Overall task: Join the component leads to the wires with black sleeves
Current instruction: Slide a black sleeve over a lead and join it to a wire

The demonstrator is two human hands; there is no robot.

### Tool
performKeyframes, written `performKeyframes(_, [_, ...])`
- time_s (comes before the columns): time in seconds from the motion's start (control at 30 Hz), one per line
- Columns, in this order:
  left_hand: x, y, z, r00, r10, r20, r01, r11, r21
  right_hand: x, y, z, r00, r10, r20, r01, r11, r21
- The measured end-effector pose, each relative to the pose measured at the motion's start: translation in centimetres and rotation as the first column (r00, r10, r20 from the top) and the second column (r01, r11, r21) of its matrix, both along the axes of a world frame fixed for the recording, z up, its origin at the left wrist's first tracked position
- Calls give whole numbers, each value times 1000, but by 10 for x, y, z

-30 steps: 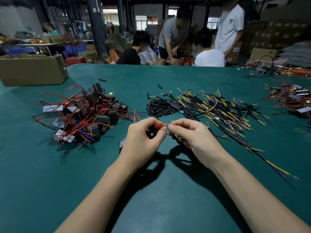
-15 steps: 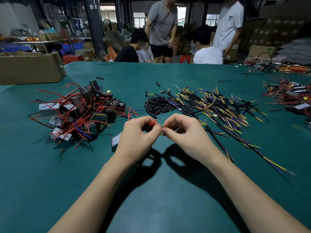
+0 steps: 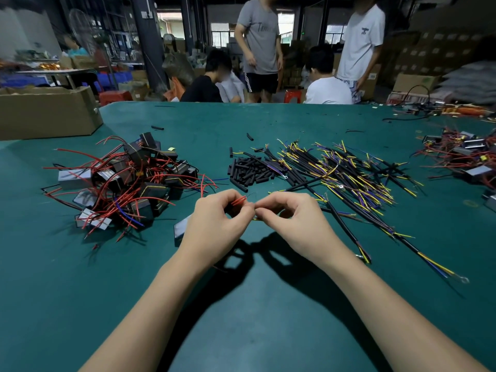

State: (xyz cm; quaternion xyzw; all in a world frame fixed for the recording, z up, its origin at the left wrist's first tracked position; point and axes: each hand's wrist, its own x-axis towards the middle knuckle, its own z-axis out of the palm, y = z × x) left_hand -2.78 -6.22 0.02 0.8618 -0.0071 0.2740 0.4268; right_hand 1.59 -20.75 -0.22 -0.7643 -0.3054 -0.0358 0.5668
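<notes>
My left hand [image 3: 214, 226] pinches the red leads [image 3: 239, 201] of a small component; the grey body of that component [image 3: 182, 228] shows just left of the hand. My right hand [image 3: 292, 221] pinches a thin wire end right against those leads, fingertips of both hands nearly touching. A black-sheathed cable [image 3: 346, 232] trails from under the right hand toward the right. A pile of components with red leads [image 3: 120, 181] lies to the left. Loose black sleeves [image 3: 249, 171] sit ahead, beside a heap of black cables with yellow and blue wires [image 3: 343, 173].
A cardboard box [image 3: 48, 111] stands at the far left on the green table [image 3: 255, 318]. Another heap of wired components [image 3: 464, 157] lies at the right edge. Several people stand or sit beyond the table's far edge.
Both hands stay together at the same spot with small finger movements on the leads. A standing person in grey behind the table has straightened up.
</notes>
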Motion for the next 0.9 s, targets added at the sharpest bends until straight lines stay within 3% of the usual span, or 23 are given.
performKeyframes(0.57, [-4,-1,6,994,37,-104,-39,999,-11,-3,2,2,1000,0,12,0,1000,8])
performKeyframes(0.77, [-3,0,7,986,-5,-168,-2,999,-42,-6,1,3,988,47,146,-39,998,-58])
performKeyframes(0.9, [-3,1,7,992,-46,-120,33,994,-102,-5,1,3,973,50,223,-39,998,-54])
